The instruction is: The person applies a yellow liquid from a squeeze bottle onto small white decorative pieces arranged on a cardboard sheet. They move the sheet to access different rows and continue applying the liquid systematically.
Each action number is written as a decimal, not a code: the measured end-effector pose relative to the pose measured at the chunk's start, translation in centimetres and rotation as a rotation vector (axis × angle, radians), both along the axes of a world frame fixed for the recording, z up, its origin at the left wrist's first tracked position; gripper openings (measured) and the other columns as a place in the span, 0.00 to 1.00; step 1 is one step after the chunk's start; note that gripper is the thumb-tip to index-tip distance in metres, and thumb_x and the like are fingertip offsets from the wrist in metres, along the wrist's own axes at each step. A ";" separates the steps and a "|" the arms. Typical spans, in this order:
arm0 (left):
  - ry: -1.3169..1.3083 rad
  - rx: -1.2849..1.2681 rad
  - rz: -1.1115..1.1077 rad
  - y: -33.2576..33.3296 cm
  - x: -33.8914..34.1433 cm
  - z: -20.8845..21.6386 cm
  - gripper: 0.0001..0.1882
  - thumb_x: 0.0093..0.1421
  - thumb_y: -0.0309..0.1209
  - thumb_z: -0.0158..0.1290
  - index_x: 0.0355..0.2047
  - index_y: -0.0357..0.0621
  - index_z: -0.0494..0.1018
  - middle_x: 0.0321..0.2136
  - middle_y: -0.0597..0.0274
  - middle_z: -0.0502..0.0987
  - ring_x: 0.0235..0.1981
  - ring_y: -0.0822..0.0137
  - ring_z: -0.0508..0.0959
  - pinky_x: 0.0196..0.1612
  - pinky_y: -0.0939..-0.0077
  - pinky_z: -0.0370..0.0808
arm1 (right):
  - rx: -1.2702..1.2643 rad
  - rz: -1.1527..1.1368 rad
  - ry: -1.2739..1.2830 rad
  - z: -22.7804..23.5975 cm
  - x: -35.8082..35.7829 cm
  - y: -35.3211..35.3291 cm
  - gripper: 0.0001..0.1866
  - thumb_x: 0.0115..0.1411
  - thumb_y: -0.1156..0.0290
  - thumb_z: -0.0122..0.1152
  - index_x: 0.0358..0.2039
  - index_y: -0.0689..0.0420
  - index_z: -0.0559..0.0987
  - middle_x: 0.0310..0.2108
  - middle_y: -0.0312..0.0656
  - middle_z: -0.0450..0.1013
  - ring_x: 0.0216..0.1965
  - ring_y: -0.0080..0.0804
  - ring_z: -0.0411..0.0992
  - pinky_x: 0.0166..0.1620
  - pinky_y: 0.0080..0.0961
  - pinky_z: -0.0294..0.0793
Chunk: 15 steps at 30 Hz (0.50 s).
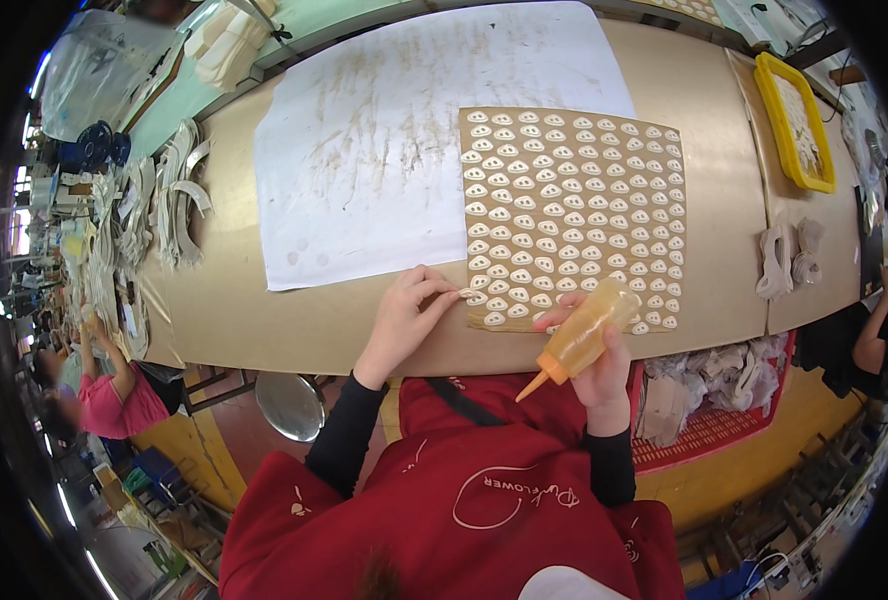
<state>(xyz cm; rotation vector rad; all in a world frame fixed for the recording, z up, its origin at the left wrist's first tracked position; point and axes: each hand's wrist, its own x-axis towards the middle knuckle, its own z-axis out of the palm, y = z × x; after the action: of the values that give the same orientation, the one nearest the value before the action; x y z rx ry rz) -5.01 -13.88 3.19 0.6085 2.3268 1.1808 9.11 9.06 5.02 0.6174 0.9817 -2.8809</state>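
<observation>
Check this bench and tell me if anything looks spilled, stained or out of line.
The big white sheet is streaked and blotched with brownish marks, mostly mid-sheet. The brown card of small white pieces looks orderly, rows even. The orange squeeze bottle in the right hand shows no drip. The left hand pinches a piece at the card's edge.

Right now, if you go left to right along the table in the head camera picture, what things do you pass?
Stacks of curved pale pieces → white paper sheet → brown board of small white pieces → yellow tray

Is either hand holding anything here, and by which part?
The right hand grips an orange squeeze bottle around its body, nozzle pointing toward the person. The left hand pinches a small white piece at the edge of the brown sheet.
</observation>
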 end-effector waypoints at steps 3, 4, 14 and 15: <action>-0.144 0.054 0.092 0.1 0.2 0.2 0.06 0.59 0.26 0.56 0.33 0.35 0.78 0.30 0.61 0.74 0.34 0.67 0.74 0.39 0.75 0.70 | -0.003 -0.076 -0.039 0.2 0.3 0.7 0.37 0.59 0.41 0.54 0.55 0.60 0.64 0.40 0.56 0.73 0.39 0.36 0.75 0.37 0.26 0.80; -0.185 0.071 0.119 0.2 0.2 0.4 0.07 0.59 0.27 0.56 0.33 0.35 0.77 0.30 0.61 0.74 0.35 0.65 0.74 0.40 0.74 0.70 | 0.033 -0.106 -0.069 0.2 0.4 1.0 0.37 0.59 0.41 0.54 0.55 0.59 0.64 0.41 0.56 0.74 0.38 0.34 0.75 0.34 0.24 0.78; -0.659 0.330 0.153 4.4 1.1 4.4 0.06 0.62 0.29 0.53 0.32 0.39 0.76 0.27 0.73 0.73 0.31 0.81 0.70 0.39 0.83 0.67 | 0.480 -0.544 -0.032 1.4 1.3 3.0 0.38 0.56 0.38 0.56 0.54 0.57 0.63 0.39 0.55 0.75 0.29 0.27 0.72 0.21 0.15 0.64; -0.664 0.327 0.120 4.8 1.2 4.6 0.06 0.62 0.29 0.53 0.32 0.39 0.75 0.26 0.74 0.72 0.31 0.81 0.69 0.38 0.84 0.66 | 0.508 -0.572 -0.010 1.7 1.4 3.2 0.38 0.55 0.38 0.57 0.53 0.57 0.63 0.39 0.55 0.75 0.28 0.27 0.72 0.21 0.15 0.64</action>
<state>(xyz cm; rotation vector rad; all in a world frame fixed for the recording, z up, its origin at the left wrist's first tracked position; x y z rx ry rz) -3.82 -9.04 7.84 0.1346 1.6410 1.5473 10.49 12.24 6.74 1.0967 1.8222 -3.0637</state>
